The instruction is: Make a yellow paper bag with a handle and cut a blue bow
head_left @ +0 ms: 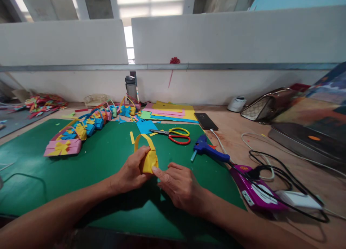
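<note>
A small yellow paper basket [149, 159] with a looped handle sits low over the green cutting mat [94, 162]. My left hand [132, 171] grips its left side with the thumb on top. My right hand [180, 186] rests on the mat to the right, its index fingertip pressing the basket's lower right edge.
Finished paper baskets [81, 132] line the mat's left. Scissors with yellow and red handles [175, 134], a blue glue gun [208, 151], coloured paper sheets [170, 112] and a phone [205, 121] lie beyond my hands. Cables and a purple power strip [256, 191] occupy the right.
</note>
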